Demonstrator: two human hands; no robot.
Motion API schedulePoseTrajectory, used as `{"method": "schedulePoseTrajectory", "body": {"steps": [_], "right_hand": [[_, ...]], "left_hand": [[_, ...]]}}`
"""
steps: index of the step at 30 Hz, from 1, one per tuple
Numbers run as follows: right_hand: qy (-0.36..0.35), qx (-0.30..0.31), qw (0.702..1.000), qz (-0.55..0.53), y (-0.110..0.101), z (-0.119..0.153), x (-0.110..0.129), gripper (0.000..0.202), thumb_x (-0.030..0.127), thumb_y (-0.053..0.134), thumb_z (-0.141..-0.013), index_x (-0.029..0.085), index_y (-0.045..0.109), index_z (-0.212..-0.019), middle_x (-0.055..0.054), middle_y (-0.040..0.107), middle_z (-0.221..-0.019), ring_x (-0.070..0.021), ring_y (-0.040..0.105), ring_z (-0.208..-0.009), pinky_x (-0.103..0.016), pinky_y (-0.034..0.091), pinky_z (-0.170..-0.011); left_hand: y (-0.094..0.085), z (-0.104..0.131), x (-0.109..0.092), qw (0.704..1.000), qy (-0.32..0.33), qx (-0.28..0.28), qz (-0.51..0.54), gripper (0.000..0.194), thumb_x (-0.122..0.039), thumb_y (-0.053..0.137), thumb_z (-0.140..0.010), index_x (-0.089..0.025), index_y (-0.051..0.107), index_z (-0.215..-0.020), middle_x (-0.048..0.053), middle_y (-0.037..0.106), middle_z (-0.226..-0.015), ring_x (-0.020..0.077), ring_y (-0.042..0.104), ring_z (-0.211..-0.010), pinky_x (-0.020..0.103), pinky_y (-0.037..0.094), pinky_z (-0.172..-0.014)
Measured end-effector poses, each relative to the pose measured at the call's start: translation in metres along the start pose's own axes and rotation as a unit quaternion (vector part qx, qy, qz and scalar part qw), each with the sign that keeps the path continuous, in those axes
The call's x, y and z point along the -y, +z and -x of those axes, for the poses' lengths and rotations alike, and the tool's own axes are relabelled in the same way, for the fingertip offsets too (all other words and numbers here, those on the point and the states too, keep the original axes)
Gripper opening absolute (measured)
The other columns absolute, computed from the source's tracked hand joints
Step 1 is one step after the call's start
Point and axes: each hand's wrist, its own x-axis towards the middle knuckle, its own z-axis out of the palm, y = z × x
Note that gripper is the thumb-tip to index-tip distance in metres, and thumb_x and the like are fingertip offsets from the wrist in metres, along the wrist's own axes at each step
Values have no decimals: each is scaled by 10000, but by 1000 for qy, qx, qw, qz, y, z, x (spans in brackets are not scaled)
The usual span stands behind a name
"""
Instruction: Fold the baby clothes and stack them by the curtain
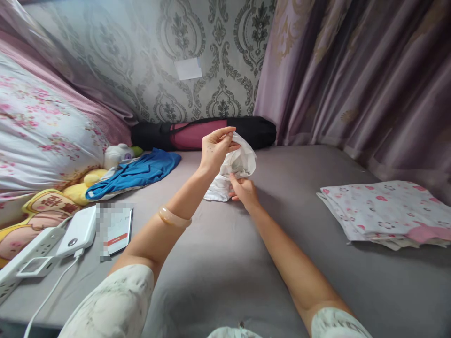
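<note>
A white cloth (220,188) is bunched up over the grey sheet, its upper part raised into a rounded opening. My left hand (217,148) pinches the top edge of this cloth between thumb and fingers. Lower down, my right hand (244,191) grips the cloth's near side, thumb on top by the opening. Folds hide the inside of the cloth, and I cannot tell what kind of item it is.
The grey bed sheet (197,291) lies under everything. To the right is a folded patterned cloth (384,211). On the left are a blue garment (137,171), a phone (118,232), a power bank (78,230) and a power strip (33,249). A long black-and-red bag (197,134) lies along the wall.
</note>
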Motion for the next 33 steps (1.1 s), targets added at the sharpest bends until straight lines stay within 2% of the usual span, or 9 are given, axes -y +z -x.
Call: {"method": "schedulePoseTrajectory", "body": {"steps": [4, 9, 14, 19, 23, 27, 31, 33], "right_hand": [[0, -64, 994, -83, -2, -11, -6, 239, 429, 595, -843, 221, 573, -726, -47, 712, -780, -183, 690, -602, -248, 515, -454], [-25, -55, 984, -170, -9, -19, -6, 117, 203, 544, -817, 211, 561, -702, 8, 670, -685, -160, 694, -665, -247, 555, -604], [-22, -26, 963, -268, -32, -10, 18, 83, 135, 526, -781, 191, 550, -725, 28, 648, -643, -132, 668, -657, -266, 562, -698], [-53, -4, 953, -298, -66, 1, 39, 63, 162, 529, -705, 192, 548, -757, 28, 647, -662, -125, 630, -627, -259, 545, -651], [-89, 36, 955, -280, -91, 15, 51, 106, 212, 563, -621, 198, 581, -724, 56, 562, -594, -100, 520, -538, -199, 433, -507], [-120, 69, 962, -233, -112, 35, 62, 140, 296, 648, -622, 196, 657, -721, 14, 632, -662, -131, 556, -595, -231, 424, -525], [-147, 72, 981, -105, -123, 41, 60, 290, 448, 754, -670, 212, 720, -835, -22, 699, -765, -174, 610, -664, -283, 465, -601], [-163, 58, 984, -30, -126, 38, 55, 365, 506, 771, -666, 211, 736, -876, -33, 714, -802, -187, 627, -695, -300, 476, -636]], "left_hand": [[1, 7, -7, 1000, 22, 0, -5, 275, -366, 675, -840, -181, 688, -1044, 23, 678, -804, 176, 712, -815, 324, 604, -789], [-10, 7, -8, 997, 67, -29, -37, 318, -278, 654, -822, -193, 652, -1129, 13, 686, -825, 176, 711, -873, 314, 583, -831], [-45, 0, -3, 985, 106, -89, -108, 451, -182, 616, -766, -206, 593, -1216, 16, 704, -905, 186, 698, -956, 319, 566, -871], [-78, 3, -5, 970, 116, -142, -159, 387, -211, 594, -790, -199, 580, -1176, 16, 700, -894, 164, 700, -897, 300, 580, -822], [-86, 17, -17, 973, 87, -154, -150, 330, -306, 675, -761, -183, 616, -1061, 12, 693, -810, 156, 699, -773, 271, 579, -715], [-89, 34, -27, 983, 8, -115, -145, 334, -384, 745, -696, -158, 656, -925, 17, 674, -699, 140, 648, -617, 249, 534, -584], [-96, 47, -17, 973, -95, -40, -209, 334, -459, 744, -683, -149, 689, -796, -12, 571, -557, 89, 476, -446, 210, 352, -417], [-100, 51, -5, 960, -120, -15, -254, 350, -498, 719, -701, -158, 707, -781, -26, 509, -533, 78, 402, -430, 213, 275, -399]]}}
